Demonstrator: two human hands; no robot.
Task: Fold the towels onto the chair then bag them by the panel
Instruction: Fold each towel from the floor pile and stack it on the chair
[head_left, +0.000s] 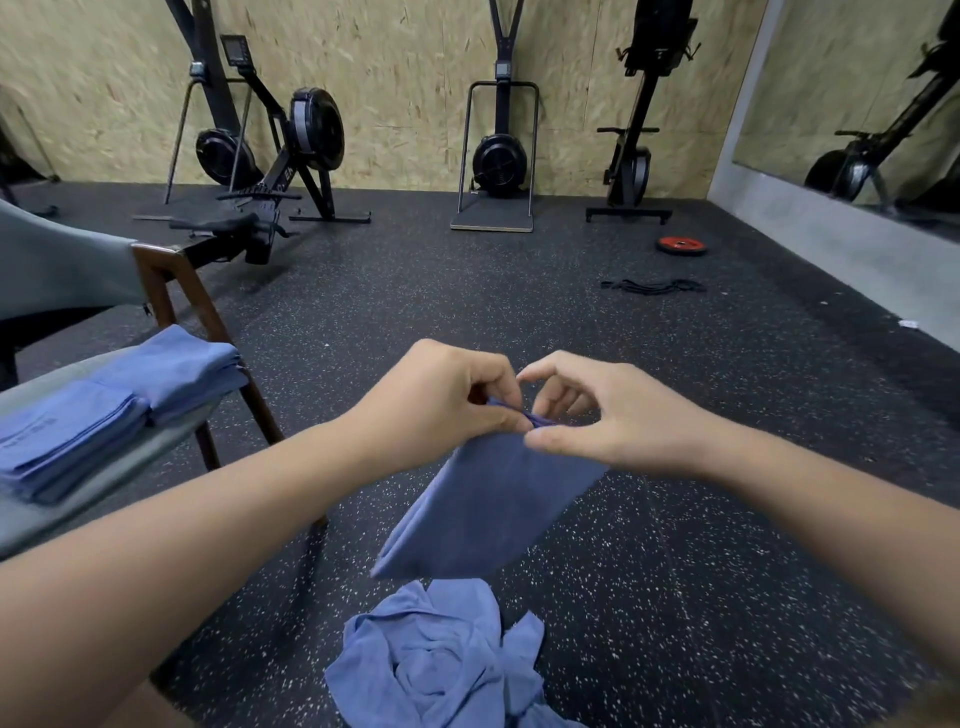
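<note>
I see the left hand (436, 402) and right hand (602, 410) pinching a hanging blue cloth towel (493, 509). Folded blue towels (104, 410) sit on a grey chair (31, 519) at nine o'clock.

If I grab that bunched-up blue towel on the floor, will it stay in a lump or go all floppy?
Probably floppy: the crumpled towel lies in soft twists. Likely light too, since the same-looking hanging towel dangles from a fingertip pinch.

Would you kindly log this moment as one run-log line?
stage: folding | left hand pinches held towel top edge | right hand pinches same edge | chair: two folded stacks | floor: crumpled towels
</note>
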